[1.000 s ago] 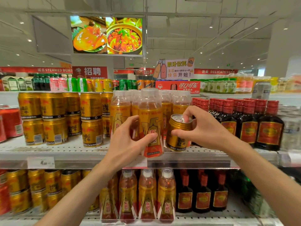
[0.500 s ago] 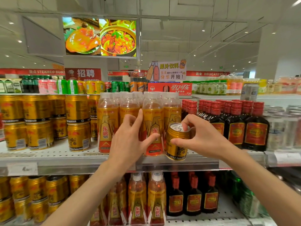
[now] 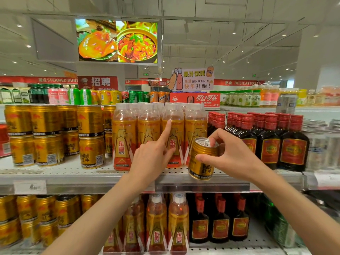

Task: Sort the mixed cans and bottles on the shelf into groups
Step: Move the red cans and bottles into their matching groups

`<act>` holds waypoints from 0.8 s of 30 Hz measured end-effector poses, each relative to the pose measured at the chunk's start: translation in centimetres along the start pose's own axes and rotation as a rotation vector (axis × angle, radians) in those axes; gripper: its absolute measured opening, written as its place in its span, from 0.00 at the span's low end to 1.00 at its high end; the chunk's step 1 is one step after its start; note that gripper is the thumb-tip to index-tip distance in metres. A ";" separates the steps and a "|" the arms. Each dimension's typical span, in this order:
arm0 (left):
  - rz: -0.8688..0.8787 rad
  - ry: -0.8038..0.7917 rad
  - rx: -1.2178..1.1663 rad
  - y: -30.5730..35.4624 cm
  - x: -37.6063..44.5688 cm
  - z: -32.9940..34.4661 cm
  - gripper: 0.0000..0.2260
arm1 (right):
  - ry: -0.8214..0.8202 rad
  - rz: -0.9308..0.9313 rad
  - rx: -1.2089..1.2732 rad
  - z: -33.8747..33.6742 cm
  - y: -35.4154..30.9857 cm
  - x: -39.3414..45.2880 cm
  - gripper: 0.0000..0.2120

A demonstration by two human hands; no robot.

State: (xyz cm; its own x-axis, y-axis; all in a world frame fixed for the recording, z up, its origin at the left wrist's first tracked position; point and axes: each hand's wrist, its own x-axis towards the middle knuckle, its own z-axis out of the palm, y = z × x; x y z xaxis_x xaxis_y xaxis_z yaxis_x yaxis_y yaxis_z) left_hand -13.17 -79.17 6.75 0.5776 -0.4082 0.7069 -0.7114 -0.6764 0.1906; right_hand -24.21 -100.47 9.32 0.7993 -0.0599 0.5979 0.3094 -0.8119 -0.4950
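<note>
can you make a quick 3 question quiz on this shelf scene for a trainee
1. True or false: the right hand holds a gold can.
2. The left hand's index finger touches: A) an orange bottle B) a dark bottle C) a stacked can
3. Where do the stacked gold cans sit relative to the orange bottles?

Key: 1 true; 2 A; 3 to their left, same shelf.

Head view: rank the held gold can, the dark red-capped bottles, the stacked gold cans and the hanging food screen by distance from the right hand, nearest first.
1. Held gold can, in the right hand.
2. Dark red-capped bottles, just behind and right.
3. Stacked gold cans, far left on the same shelf.
4. Hanging food screen, overhead, beyond the shelf.
</note>
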 end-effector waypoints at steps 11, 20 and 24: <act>-0.022 -0.223 -0.530 -1.2 -6.2 -1.0 0.30 | 0.150 0.187 0.284 3.4 -1.8 -2.6 0.18; -0.048 -0.182 -0.646 -6.5 -8.6 -4.1 0.26 | 0.180 0.316 0.451 9.8 -7.9 -3.9 0.19; 0.007 -0.173 -0.648 -11.2 -9.8 -6.6 0.26 | 0.221 0.334 0.447 13.4 -12.4 -3.6 0.20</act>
State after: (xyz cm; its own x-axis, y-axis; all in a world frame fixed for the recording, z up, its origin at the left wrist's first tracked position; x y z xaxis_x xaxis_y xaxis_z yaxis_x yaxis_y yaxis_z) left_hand -13.52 -63.50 2.15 0.5899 -0.5399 0.6005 -0.7806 -0.1912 0.5950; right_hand -24.04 -82.43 4.79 0.7793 -0.4281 0.4576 0.2852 -0.4080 -0.8673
